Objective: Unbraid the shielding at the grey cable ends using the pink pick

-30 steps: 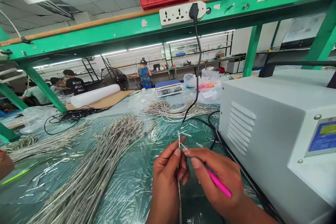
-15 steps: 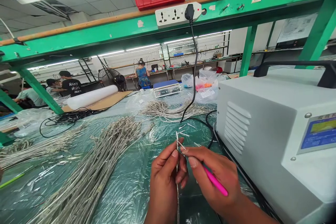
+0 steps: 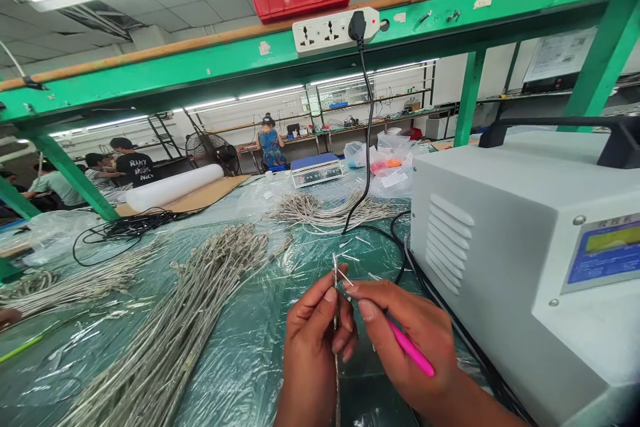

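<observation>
Between the thumb and fingers of my left hand [image 3: 317,327] a thin, silvery braided cable [image 3: 337,373] is pinched upright, its end sticking up above the fingertips. My right hand [image 3: 413,333] is closed around a pink-handled pick [image 3: 411,348] with a thin metal shaft. The pick's tip slants up to the left and meets the cable near its top end, just above my left fingertips; whether it sits inside the braid is too small to tell. Left of my hands lies a big bundle of similar braided cables [image 3: 185,320].
A grey machine [image 3: 490,227] with a handle stands close on the right. More cable bundles [image 3: 320,210] lie behind, near a scale [image 3: 316,172]. A black cord hangs from the power strip [image 3: 335,30] on the green shelf. Another person's hand [image 3: 9,317] shows at the left edge.
My hands hold nearly the same pose, with the pick's tip still at the cable. The view has shifted slightly. At the left edge, another person's hand has come further into view.
</observation>
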`<state>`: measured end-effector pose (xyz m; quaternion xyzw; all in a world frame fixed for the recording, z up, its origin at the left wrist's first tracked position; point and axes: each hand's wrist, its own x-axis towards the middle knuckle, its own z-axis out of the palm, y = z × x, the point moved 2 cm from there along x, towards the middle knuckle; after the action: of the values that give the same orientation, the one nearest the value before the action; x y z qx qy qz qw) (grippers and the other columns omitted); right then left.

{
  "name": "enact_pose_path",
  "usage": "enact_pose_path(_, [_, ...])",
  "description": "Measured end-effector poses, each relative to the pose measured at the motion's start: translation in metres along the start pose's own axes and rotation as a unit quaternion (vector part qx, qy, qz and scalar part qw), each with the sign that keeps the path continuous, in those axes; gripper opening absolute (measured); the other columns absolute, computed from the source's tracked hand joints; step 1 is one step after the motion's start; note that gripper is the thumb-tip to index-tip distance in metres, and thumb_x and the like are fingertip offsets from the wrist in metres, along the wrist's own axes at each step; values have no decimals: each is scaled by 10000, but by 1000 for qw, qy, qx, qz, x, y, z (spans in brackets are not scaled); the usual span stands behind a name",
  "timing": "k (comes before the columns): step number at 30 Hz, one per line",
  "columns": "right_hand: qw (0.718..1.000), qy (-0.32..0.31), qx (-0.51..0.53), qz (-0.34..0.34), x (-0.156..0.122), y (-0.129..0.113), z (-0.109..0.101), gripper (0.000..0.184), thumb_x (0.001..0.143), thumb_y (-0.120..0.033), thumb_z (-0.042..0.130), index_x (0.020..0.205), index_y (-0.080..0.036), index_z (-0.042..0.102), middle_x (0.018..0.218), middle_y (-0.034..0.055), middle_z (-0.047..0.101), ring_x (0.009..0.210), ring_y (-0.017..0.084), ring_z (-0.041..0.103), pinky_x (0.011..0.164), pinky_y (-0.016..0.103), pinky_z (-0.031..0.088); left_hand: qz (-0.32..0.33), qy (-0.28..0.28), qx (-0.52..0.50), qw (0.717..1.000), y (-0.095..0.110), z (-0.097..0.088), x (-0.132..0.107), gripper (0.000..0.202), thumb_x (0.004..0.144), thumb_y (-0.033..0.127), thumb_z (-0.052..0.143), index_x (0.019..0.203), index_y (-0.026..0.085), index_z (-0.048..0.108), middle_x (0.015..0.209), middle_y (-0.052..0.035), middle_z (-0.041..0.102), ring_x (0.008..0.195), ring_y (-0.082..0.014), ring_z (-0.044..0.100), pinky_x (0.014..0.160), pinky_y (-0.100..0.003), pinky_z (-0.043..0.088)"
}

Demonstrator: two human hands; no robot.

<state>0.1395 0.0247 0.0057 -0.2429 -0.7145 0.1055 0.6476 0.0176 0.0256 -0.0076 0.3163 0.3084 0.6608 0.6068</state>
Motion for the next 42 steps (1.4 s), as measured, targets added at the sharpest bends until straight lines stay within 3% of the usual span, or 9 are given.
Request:
enact_pose_path(20, [1000, -4, -7, -4, -1, 4, 1, 261, 916, -47, 532, 1093, -175, 674, 967, 37, 737, 864, 118, 710, 816, 202, 566, -21, -26, -3, 999, -2, -1, 0, 239, 815, 288, 718, 1023, 196, 789, 496, 65, 411, 406, -29, 206, 349, -143, 288])
enact_pose_path(26, [1000, -12, 17, -1, -1, 8, 1, 280, 925, -25, 528, 1133, -170, 649, 996, 51, 699, 899, 132, 680, 821, 235, 560, -22, -9, 9, 1000, -2, 0, -3, 255, 830, 288, 698, 1043, 171, 775, 483, 67, 395, 416, -35, 193, 356, -145, 253])
enact_pose_path(33, [993, 101, -27, 58, 2, 22, -10, 222, 931, -67, 563, 1087, -179, 675, 952, 48, 647, 822, 128, 660, 732, 242, 550, -6, -11, 26, 1000, 2, 2, -5, 237, 851, 270, 662, 1036, 170, 772, 499, 45, 455, 407, -35, 223, 366, -158, 245])
enact_pose_path(38, [999, -8, 32, -31, 3, 7, -8, 184, 912, -75, 526, 992, -149, 675, 818, 47, 667, 739, 140, 649, 658, 255, 531, 2, -6, 16, 1000, 0, 0, -3, 255, 844, 286, 673, 1047, 160, 763, 507, 52, 454, 408, -34, 230, 365, -155, 269])
enact_pose_path(42, [997, -26, 38, -57, 2, 0, -7, 185, 893, -55, 503, 938, -150, 654, 783, 48, 691, 721, 148, 657, 665, 269, 536, 8, 1, 15, 1000, -2, 0, -3, 287, 821, 294, 704, 1059, 144, 758, 526, 58, 452, 415, -27, 223, 367, -150, 274])
